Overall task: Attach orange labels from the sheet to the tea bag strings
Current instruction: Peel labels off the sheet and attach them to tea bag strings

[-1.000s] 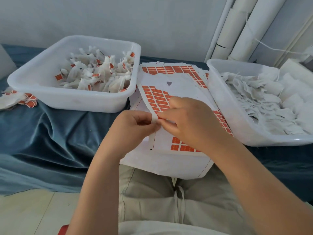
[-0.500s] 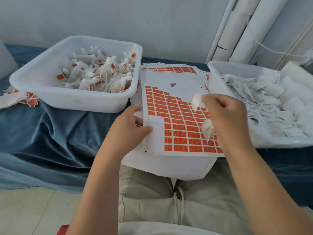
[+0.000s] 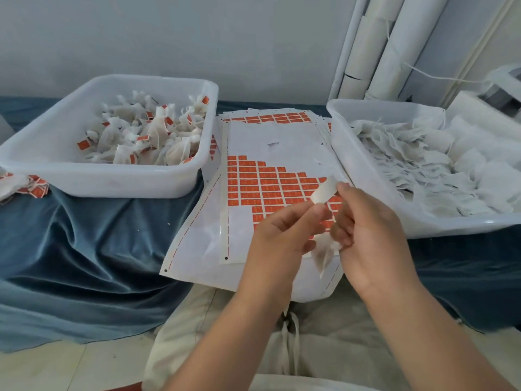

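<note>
Left hand (image 3: 282, 232) and right hand (image 3: 369, 232) both pinch a white tea bag (image 3: 324, 191) — over the orange label sheet (image 3: 270, 187).

Packing workshop: tea-bag tubs (image 3: 112, 180)

Partly emptied sheet of orange labels (image 3: 270, 190), flat; limp white tea bag (image 3: 324, 258) dangling above its near-right corner.
</note>
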A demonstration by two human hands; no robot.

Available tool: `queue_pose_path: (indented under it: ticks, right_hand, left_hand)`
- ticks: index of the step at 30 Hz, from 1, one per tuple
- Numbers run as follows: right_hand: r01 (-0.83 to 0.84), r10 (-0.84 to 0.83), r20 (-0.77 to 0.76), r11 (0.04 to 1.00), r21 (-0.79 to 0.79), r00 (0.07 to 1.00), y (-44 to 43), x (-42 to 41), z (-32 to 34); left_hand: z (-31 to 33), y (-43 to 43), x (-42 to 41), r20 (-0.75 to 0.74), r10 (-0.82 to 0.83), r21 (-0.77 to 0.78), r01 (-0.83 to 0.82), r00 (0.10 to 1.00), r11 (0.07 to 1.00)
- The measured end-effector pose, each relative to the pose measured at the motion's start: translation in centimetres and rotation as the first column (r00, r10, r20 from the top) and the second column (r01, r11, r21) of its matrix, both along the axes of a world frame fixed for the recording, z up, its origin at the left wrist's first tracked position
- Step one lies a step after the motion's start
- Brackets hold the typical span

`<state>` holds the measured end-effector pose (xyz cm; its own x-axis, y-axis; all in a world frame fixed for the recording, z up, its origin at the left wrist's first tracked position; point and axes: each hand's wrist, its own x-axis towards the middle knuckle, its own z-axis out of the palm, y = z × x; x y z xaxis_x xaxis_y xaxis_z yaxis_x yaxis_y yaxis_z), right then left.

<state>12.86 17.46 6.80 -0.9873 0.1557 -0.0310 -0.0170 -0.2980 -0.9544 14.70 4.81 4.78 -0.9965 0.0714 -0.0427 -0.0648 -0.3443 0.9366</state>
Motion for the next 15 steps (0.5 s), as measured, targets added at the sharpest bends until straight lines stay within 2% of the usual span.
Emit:
queue_pose_path:
  ticks: [4, 8, 12, 15]
  right_hand:
    - [-0.092, 0.093, 0.011, 0.994, -0.067, 0.996, 0.0, 0.4, -0.5]
    - [-0.206, 0.207, 0.038, 0.978, -0.038, 0.978, 0.8, -0.3, -0.7]
    - [-0.351, 0.364, -0.069, 0.924, 0.149, 0.929, 2.6, 0.2, -0.9]
    - [-0.33, 0.385, -0.094, 0.875, 0.355, 0.918, 3.1, 1.0, -1.1]
  left_hand:
    - [-0.2, 0.3, 0.3, 0.002, 0.158, 0.015, -0.158, 0.987, 0.987]
    - [-0.2, -0.9, -0.5, -0.072, 0.299, -0.119, -0.306, 0.951, 0.945]
    - [-0.5, -2.0, -1.2, -0.061, 0.282, -0.184, -0.288, 0.958, 0.94]
    - [-0.4, -1.9, -1.3, -0.04, 0.181, -0.16, -0.185, 0.983, 0.969]
